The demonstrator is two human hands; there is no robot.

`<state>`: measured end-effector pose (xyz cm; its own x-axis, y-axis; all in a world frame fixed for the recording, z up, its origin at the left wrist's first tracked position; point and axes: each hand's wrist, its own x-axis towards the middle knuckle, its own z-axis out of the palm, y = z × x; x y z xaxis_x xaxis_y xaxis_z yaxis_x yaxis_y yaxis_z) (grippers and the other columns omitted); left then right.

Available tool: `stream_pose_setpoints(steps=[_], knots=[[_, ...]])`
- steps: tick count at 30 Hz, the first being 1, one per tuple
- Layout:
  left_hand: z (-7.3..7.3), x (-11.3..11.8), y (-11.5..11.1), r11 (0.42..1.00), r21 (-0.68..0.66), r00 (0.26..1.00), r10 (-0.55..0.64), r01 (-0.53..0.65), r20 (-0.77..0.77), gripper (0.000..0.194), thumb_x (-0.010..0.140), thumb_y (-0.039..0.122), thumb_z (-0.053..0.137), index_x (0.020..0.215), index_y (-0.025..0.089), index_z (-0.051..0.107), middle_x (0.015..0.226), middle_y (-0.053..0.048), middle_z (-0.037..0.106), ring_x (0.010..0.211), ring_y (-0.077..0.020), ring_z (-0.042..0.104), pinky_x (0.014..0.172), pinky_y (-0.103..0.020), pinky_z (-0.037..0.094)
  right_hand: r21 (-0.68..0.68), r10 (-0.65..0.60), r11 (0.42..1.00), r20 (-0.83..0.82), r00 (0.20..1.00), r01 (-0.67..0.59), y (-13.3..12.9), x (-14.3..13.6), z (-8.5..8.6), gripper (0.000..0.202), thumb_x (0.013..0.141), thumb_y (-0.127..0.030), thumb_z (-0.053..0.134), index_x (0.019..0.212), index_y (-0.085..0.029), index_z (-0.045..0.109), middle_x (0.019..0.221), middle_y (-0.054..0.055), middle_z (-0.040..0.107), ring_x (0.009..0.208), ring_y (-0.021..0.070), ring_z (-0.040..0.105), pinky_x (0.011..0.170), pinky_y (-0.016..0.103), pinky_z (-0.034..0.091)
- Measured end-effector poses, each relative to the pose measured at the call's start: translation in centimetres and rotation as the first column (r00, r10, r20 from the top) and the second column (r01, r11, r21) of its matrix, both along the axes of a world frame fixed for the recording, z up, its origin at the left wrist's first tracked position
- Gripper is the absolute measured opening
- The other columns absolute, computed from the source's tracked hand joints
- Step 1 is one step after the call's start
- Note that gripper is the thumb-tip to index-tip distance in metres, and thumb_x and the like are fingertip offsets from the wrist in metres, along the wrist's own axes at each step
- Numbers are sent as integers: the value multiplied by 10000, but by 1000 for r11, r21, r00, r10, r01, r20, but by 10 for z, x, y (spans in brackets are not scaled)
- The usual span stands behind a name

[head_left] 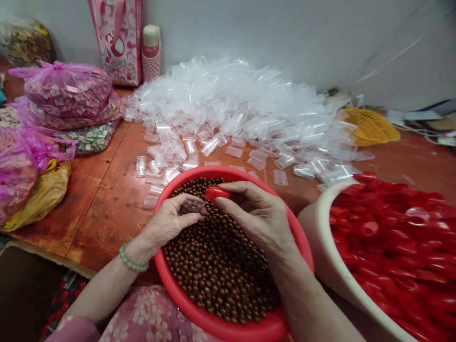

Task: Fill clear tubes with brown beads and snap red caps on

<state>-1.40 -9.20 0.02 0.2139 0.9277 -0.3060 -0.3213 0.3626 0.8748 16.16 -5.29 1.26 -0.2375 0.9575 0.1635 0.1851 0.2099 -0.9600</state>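
Over a red basin (302,237) of small brown balls (213,266), my left hand (173,216) pinches a clear plastic case (192,205) with brown balls inside. My right hand (258,211) holds a glossy red cap (216,193) between thumb and fingers, just right of the case and apart from it. A pale green bead bracelet circles my left wrist. Behind the basin lies a large heap of clear plastic cases (228,109).
At the right, a white tub (322,237) is full of red caps (399,251). A yellow basket (374,126) lies behind it. Pink bags (71,90) of small pieces sit at left; a patterned bag (123,52) and bottle (151,54) stand at the wall.
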Motion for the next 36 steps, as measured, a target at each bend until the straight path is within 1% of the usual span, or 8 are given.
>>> stream_pose_setpoints(steps=[3,9,15,20,22,28,32,36], knots=[[0,0,0,1000,6,999,-25,25,44,293,723,157,692,1014,162,663,961,-43,699,936,-163,637,965,-341,439,-6,-32,999,-53,998,32,-1,-11,-2,175,811,-290,705,975,-235,679,951,34,739,839,181,706,801,344,581],[-1,2,0,992,94,991,-89,80,99,340,741,185,664,1080,165,677,1079,-50,686,1020,-197,624,1007,-345,414,182,69,979,105,992,-88,-2,-18,-5,124,819,-239,682,942,-225,691,882,26,731,811,178,684,769,332,564],[-2,1,-2,993,78,990,-93,85,105,306,755,179,659,1060,168,672,1029,-42,675,953,-171,611,955,-317,436,192,65,977,164,984,-97,-1,-17,-5,94,823,-254,669,906,-211,678,845,31,726,771,180,680,716,321,566],[-1,1,-3,994,52,992,-99,95,83,230,748,259,706,951,157,667,867,-20,623,776,-131,552,786,-271,461,321,84,930,293,952,-180,-1,-15,-5,82,870,-256,611,923,-220,662,856,43,731,767,179,686,720,318,566],[-2,0,-3,996,44,994,-83,80,66,241,746,293,719,929,150,655,825,-10,597,744,-121,527,752,-259,444,366,105,899,352,930,-240,-2,-13,-7,156,869,-304,622,1000,-221,644,909,61,733,806,199,695,750,340,570],[-10,-3,-2,997,-18,987,-73,76,143,320,737,384,738,895,138,609,800,-11,592,695,-104,550,679,-237,429,490,70,780,550,832,-389,-5,-13,-18,712,737,-543,726,1287,-168,471,1095,169,679,992,322,660,840,466,538],[-11,-3,-1,996,-70,968,-35,54,248,370,675,398,792,855,134,606,776,-14,604,684,-111,580,671,-240,462,566,-46,718,620,783,-406,-7,-22,-17,724,791,-478,689,1335,-123,372,1091,201,660,984,332,645,820,477,509],[-8,-2,-1,995,-85,953,-19,47,302,380,648,410,815,814,132,616,739,-14,613,649,-109,580,644,-238,468,541,-41,715,665,746,-443,-7,-26,-16,698,821,-438,643,1357,-125,324,1095,189,653,1002,326,632,842,480,474]])
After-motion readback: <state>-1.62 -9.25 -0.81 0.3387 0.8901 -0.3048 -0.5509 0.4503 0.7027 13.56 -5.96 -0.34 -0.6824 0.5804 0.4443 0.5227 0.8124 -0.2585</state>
